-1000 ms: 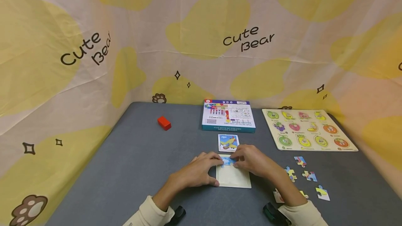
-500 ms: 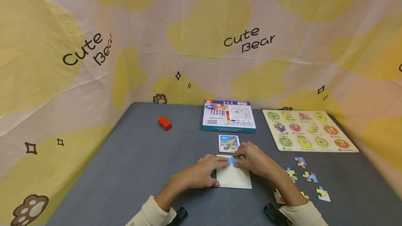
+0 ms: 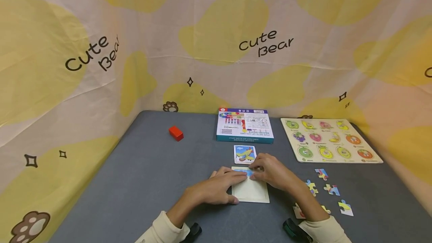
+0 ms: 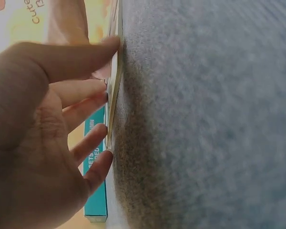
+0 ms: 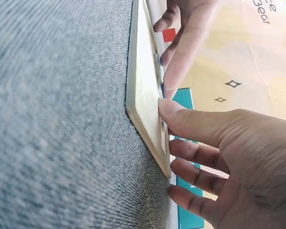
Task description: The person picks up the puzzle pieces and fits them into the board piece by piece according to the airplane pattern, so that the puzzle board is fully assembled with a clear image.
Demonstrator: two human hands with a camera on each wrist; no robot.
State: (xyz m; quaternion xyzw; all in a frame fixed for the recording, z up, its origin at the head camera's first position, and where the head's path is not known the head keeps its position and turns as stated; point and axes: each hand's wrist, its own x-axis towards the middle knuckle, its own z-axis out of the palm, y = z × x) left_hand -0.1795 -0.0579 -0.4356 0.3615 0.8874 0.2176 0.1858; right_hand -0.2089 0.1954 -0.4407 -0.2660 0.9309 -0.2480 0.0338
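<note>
- Blue puzzle section point(image 3: 247, 173) is laid inside the far edge of a pale square tray point(image 3: 251, 192); its seams are covered by fingers, so the number of pieces cannot be told.
- The section is touched from the left by the nearly straight fingers of the left hand point(image 3: 221, 185), while the thumb is set at the tray's near left corner. The hand is spread wide and nothing is clasped; the tray is probably steadied this way and the section pressed flat.
- By the right hand point(image 3: 275, 171), the right end of the section seems to be pinched, thumb and bent index finger being brought close together; their contact is partly hidden. A fine adjustment is suggested by this fingertip hold.
- Just beyond the tray, a picture card point(image 3: 245, 154) with a yellow plane is placed, presumably so that it can be seen past both hands.
- Loose puzzle pieces point(image 3: 332, 189) are spread right of the tray, likely for easy reach; some are partly hidden by the right forearm.
- Farther off, a flat box point(image 3: 244, 126), a fruit board point(image 3: 315, 158) at far right and a red block point(image 3: 176, 133) at far left are set apart, seemingly unused.
</note>
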